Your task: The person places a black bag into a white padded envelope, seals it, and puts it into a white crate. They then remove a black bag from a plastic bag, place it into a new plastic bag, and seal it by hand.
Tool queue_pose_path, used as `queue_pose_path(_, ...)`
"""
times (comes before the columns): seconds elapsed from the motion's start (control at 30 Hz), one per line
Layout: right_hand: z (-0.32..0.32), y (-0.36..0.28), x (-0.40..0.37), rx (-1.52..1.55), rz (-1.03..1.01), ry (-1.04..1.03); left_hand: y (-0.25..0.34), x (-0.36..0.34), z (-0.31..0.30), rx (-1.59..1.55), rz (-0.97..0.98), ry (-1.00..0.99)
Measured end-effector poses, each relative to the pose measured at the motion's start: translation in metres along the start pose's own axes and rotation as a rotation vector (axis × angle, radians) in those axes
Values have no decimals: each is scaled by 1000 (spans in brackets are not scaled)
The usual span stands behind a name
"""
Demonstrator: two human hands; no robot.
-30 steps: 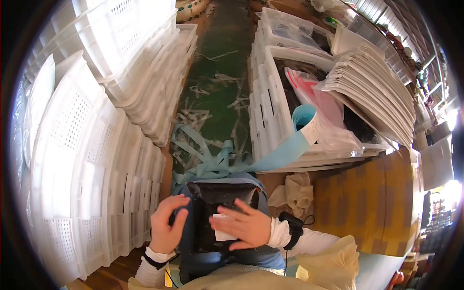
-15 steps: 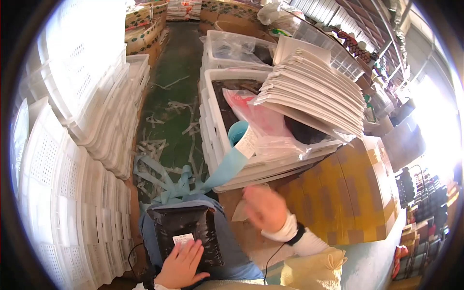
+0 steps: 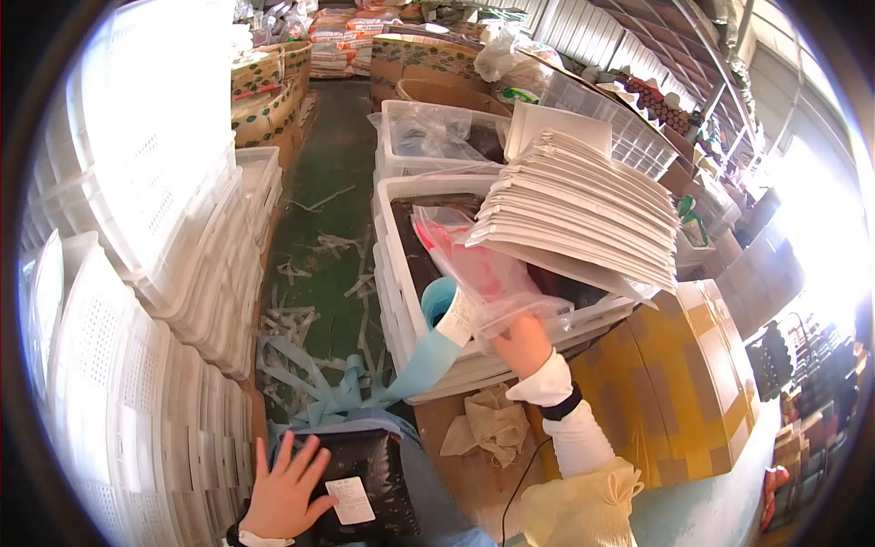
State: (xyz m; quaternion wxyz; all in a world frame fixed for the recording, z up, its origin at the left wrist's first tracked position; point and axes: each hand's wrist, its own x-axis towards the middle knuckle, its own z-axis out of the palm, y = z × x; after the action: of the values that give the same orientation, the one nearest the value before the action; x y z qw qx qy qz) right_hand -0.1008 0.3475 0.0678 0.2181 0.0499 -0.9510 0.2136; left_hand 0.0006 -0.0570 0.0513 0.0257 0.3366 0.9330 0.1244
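My left hand lies with fingers spread over the left side of a black plastic parcel. A white printed label sits on the parcel beside my thumb. The parcel rests on blue cloth across my lap. My right hand reaches to the near edge of a clear plastic bag with pink-red contents, at the front of a white crate. Its fingers are hidden at the plastic. Just left of it, a roll of light-blue label tape trails a long strip toward my lap.
A leaning stack of white flat envelopes covers the crate's right part. White crates rise along the left. A taped carton stands at right. Beige cloth lies below my right hand. Paper strips litter the green floor.
My right hand has moved up and forward to the plastic bag. My left hand has shifted left off the label, fingers spreading. The view has tilted up.
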Motion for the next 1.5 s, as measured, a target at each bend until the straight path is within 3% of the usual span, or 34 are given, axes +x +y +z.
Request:
queue_pose_path(0.03,3,0,-2,-3,18,9,6,8,-15,8,-61,16)
queue_pose_path(0.13,1,-2,-3,162,77,124,24,45,-76,-33,122,185)
queue_pose_path(0.23,-13,-14,0,222,-62,338,44,91,-102,-135,283,271)
queue_pose_path(0.33,-10,-8,-1,395,-19,421,69,140,-96,-155,445,244)
queue_pose_path(0.47,-8,4,2,542,172,309,94,198,-63,-75,644,340)
queue_pose_path(0.53,-12,3,12,703,215,295,99,219,-54,39,662,407)
queue_pose_path(0.63,2,42,14,657,309,62,99,245,-43,233,664,551)
queue_pose_path(0.73,-6,22,17,585,158,71,92,258,-37,331,670,629)
queue_pose_path(0.9,-36,-9,24,454,79,223,82,267,-38,308,567,705)
queue_pose_path(1.03,-50,-19,14,334,-25,183,83,267,-48,263,489,699)
queue_pose_path(1.23,-71,-25,9,333,-46,281,70,265,-37,292,414,663)
queue_pose_path(1.27,-74,-19,10,288,-59,146,67,265,-35,308,436,674)
queue_pose_path(1.4,-39,-8,18,177,-138,-59,71,266,-31,163,500,717)
queue_pose_path(1.5,-14,11,28,131,-256,-109,83,254,-38,49,494,697)
